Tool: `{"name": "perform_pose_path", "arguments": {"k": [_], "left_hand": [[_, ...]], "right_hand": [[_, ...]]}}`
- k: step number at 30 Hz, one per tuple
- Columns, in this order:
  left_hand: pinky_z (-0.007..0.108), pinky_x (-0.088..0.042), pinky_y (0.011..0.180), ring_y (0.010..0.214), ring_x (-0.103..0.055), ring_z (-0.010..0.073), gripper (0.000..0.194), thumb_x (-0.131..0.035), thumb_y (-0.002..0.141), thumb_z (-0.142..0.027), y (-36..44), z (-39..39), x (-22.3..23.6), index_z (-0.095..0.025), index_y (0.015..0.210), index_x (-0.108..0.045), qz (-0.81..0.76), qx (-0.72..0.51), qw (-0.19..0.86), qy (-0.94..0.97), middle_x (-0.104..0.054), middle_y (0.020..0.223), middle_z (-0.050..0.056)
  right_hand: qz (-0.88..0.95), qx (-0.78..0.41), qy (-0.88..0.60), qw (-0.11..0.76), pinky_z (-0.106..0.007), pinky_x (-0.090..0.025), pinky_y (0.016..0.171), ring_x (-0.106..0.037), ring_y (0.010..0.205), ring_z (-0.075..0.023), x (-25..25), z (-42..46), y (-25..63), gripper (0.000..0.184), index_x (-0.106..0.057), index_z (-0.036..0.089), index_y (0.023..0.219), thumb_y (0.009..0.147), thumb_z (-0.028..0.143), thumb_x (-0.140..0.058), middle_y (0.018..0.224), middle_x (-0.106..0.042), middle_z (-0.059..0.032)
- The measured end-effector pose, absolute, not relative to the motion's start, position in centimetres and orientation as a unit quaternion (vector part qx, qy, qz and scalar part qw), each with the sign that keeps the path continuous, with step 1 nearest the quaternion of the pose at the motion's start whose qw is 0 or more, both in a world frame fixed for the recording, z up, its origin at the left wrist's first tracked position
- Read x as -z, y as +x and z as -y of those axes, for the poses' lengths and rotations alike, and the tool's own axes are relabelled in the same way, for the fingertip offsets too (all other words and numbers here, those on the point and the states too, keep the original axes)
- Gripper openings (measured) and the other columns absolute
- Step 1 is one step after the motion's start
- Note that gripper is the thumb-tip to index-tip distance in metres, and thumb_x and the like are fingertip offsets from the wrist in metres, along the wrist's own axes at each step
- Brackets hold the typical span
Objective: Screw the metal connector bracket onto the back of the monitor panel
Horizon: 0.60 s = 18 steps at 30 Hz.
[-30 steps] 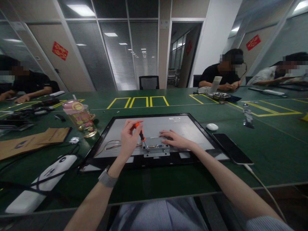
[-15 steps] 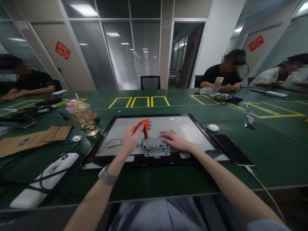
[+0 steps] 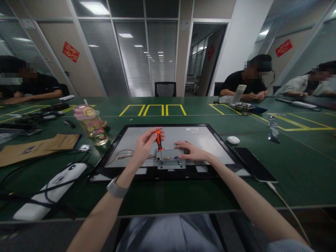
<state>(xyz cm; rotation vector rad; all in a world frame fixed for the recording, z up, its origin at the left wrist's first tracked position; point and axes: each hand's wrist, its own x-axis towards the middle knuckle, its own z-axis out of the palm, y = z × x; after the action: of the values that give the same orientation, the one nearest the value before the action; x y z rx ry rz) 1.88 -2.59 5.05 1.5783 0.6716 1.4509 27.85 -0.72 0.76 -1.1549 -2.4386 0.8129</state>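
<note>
My left hand [image 3: 144, 142] grips an orange and black screwdriver [image 3: 159, 140] by its handle, the fingers closed round it. Its shaft points down at the left side of a small metal box [image 3: 172, 163] with video ports along its front face. The box sits on the back of a flat display panel [image 3: 210, 140], grey with a black frame, lying on the green table. My right hand [image 3: 193, 152] rests with outstretched fingers on the box's right side. Thin wires [image 3: 119, 155] run from the box across the panel to the left.
On the left are a drink bottle [image 3: 91, 126], a brown paper bag [image 3: 39, 148] and a white power strip [image 3: 52, 192] with black cables. To the right lie a phone [image 3: 254, 164] on a charging cable and a white earbud case [image 3: 233, 140]. Several people sit across the table.
The view has shifted slightly. My right fingers have moved a little lower on the box. My left hand keeps the screwdriver in nearly the same spot.
</note>
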Motion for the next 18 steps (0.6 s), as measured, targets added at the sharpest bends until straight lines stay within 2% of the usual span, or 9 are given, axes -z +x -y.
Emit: {"name": "perform_pose_path", "arguments": {"k": [4, 6, 9, 11, 15, 18], "left_hand": [[0.029, -0.055, 0.078, 0.079, -0.066, 0.0148, 0.026, -0.070, 0.079, -0.033, 1.9, 2.5, -4.9, -0.018, 0.100, -0.071, -0.302, -0.594, 0.382, 0.640, -0.069, 0.089, 0.005], [0.030, -0.055, 0.079, 0.081, -0.065, 0.0147, 0.025, -0.067, 0.081, -0.034, 2.1, 2.5, -4.8, -0.018, 0.101, -0.071, -0.299, -0.600, 0.378, 0.638, -0.068, 0.091, 0.006], [0.035, -0.055, 0.084, 0.092, -0.066, 0.0185, 0.030, -0.056, 0.088, -0.037, 2.3, 2.6, -4.7, -0.018, 0.109, -0.068, -0.252, -0.600, 0.433, 0.624, -0.068, 0.103, 0.009], [0.036, -0.055, 0.084, 0.091, -0.066, 0.0184, 0.032, -0.054, 0.090, -0.037, 2.4, 2.7, -4.6, -0.019, 0.114, -0.066, -0.247, -0.590, 0.448, 0.624, -0.068, 0.104, 0.009], [0.028, -0.054, 0.077, 0.079, -0.063, 0.0130, 0.026, -0.063, 0.084, -0.033, 2.3, 2.8, -4.8, -0.021, 0.107, -0.069, -0.298, -0.591, 0.380, 0.646, -0.065, 0.090, 0.004], [0.024, -0.053, 0.074, 0.081, -0.060, 0.0118, 0.021, -0.066, 0.081, -0.031, 2.4, 2.7, -4.8, -0.021, 0.099, -0.071, -0.318, -0.612, 0.327, 0.646, -0.060, 0.091, 0.003]], "right_hand": [[0.850, -0.326, -0.387, 0.148, -0.050, -0.003, 0.120, -0.022, 0.145, -0.0283, -1.1, 0.5, 28.4, 0.073, -0.052, 0.028, 0.135, 0.075, 0.067, -0.064, 0.152, -0.039, -0.0049], [0.849, -0.337, -0.382, 0.144, -0.049, -0.003, 0.121, -0.020, 0.146, -0.0290, -1.3, 0.4, 28.6, 0.075, -0.052, 0.028, 0.136, 0.073, 0.067, -0.066, 0.152, -0.039, -0.0044], [0.845, -0.351, -0.378, 0.139, -0.050, -0.006, 0.121, -0.019, 0.146, -0.0296, -1.7, 0.4, 28.9, 0.077, -0.050, 0.027, 0.138, 0.073, 0.066, -0.067, 0.153, -0.037, -0.0041], [0.843, -0.359, -0.377, 0.134, -0.050, -0.009, 0.120, -0.020, 0.145, -0.0302, -1.9, 0.5, 29.2, 0.079, -0.049, 0.026, 0.139, 0.073, 0.065, -0.068, 0.153, -0.037, -0.0049], [0.838, -0.371, -0.379, 0.128, -0.052, -0.012, 0.119, -0.018, 0.146, -0.0314, -2.1, 0.5, 29.4, 0.081, -0.048, 0.026, 0.139, 0.070, 0.062, -0.072, 0.154, -0.036, -0.0051], [0.836, -0.372, -0.380, 0.134, -0.053, -0.013, 0.119, -0.018, 0.146, -0.0311, -2.0, 0.5, 29.5, 0.080, -0.049, 0.027, 0.138, 0.069, 0.060, -0.074, 0.154, -0.036, -0.0041]]}}
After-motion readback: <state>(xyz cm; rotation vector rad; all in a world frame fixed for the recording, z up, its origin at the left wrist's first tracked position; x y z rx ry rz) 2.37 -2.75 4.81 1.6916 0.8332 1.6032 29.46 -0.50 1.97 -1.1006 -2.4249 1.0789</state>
